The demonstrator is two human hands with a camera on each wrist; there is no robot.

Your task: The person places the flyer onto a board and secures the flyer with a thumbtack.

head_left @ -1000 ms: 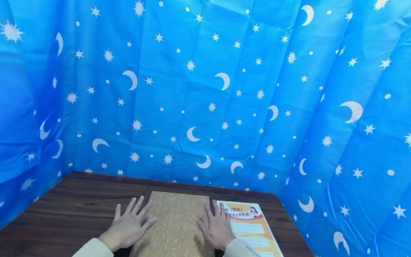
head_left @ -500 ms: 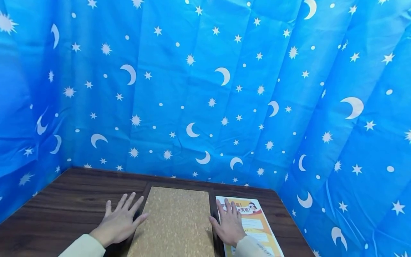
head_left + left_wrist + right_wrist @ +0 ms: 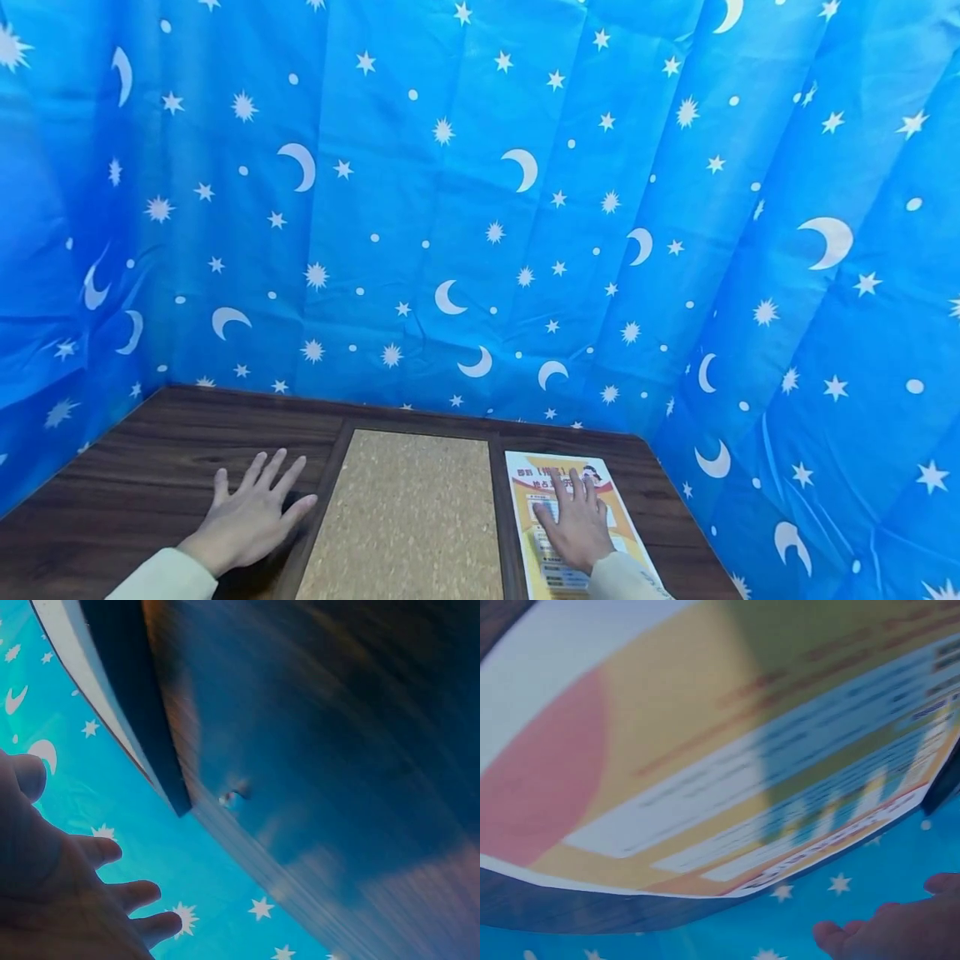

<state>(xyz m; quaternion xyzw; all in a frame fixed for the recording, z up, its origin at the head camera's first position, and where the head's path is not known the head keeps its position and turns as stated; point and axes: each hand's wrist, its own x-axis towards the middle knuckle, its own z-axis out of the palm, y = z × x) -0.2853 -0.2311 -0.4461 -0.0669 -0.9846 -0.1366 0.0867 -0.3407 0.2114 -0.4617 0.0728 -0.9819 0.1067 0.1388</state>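
My left hand (image 3: 251,512), fingers spread, is over the dark wood tabletop to the left of a cork panel (image 3: 408,517). In the left wrist view the same hand (image 3: 60,885) shows spread fingers and nothing in its grasp. Over an orange and white printed sheet (image 3: 528,546), to the right of the cork, is my right hand (image 3: 576,521) with its fingers extended. The right wrist view shows the sheet (image 3: 667,735) at close range, with my right hand (image 3: 907,926) at the lower corner. Both hands look slightly raised above the surface.
The dark wooden table (image 3: 112,492) ends at a blue curtain (image 3: 375,208) printed with white moons and stars, which encloses the back and both sides. In the left wrist view a dark straight edge (image 3: 135,705) is near the hand.
Both hands have moved apart. The left has gone off the cork's edge onto the left side of the table; the right has shifted rightward over the printed sheet. The view tilts slightly lower.
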